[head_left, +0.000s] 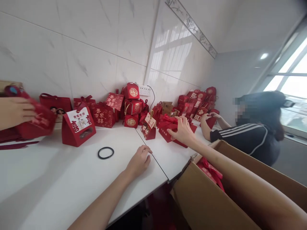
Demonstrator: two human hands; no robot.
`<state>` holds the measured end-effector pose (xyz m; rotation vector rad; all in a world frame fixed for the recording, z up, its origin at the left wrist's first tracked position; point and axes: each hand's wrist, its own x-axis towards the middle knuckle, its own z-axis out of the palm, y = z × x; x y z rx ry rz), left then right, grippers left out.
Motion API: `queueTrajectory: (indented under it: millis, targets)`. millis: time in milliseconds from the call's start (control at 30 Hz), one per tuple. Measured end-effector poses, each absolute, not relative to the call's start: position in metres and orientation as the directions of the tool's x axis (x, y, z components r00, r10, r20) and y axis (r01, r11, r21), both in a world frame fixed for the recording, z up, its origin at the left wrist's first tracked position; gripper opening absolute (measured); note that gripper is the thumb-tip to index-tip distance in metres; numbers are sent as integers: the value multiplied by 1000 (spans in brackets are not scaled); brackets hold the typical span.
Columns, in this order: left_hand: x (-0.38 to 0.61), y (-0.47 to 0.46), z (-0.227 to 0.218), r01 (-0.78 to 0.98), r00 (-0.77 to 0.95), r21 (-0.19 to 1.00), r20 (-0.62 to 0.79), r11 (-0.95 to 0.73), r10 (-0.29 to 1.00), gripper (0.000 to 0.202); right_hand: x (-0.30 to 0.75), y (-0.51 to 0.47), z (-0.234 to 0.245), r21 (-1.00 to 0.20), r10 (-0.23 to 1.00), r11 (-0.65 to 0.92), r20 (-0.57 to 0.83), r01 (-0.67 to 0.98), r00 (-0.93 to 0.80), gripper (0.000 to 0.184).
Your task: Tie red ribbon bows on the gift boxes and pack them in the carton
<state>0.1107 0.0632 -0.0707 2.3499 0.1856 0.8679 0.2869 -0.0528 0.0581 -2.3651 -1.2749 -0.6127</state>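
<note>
My left hand rests on the white table, fingers loosely curled, nothing in it. My right hand reaches forward over the cardboard box and grips a flat red gift box with a ribbon bow lying on the table. A small red gift bag with a tag stands just left of that box. A black hair tie lies on the table ahead of my left hand.
Several red gift boxes and bags are stacked against the tiled wall, more in the far corner. Another person's hand at the left holds a red bag. A person in a black striped top works at the right.
</note>
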Motion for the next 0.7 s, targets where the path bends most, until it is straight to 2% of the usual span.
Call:
queueTrajectory:
  millis: [100, 200, 300, 367, 433, 567, 700]
  targets:
    - [111, 65, -66, -65, 737, 759, 475, -648, 482, 24, 255, -86, 46, -52, 737, -219, 645, 974, 200, 67]
    - [108, 66, -60, -81, 703, 892, 368, -445, 609, 29, 234, -98, 30, -10, 766, -19, 643, 1000, 21, 68]
    - [103, 65, -54, -148, 720, 960, 269, -237, 640, 43, 229, -96, 21, 40, 792, 119, 599, 992, -119, 71]
    - [102, 64, -51, -213, 747, 965, 262, -152, 611, 51, 231, -92, 19, 40, 800, 175, 576, 984, -166, 72]
    - [101, 64, -50, -261, 764, 955, 293, -139, 575, 56, 234, -91, 18, 5, 814, 210, 552, 978, -178, 74]
    - [101, 61, -47, -247, 777, 951, 309, -186, 548, 62, 236, -94, 17, -67, 861, 236, 477, 969, -177, 79]
    - [100, 58, -43, -257, 801, 942, 333, -217, 498, 57, 236, -97, 17, -57, 881, 231, 436, 971, -184, 85]
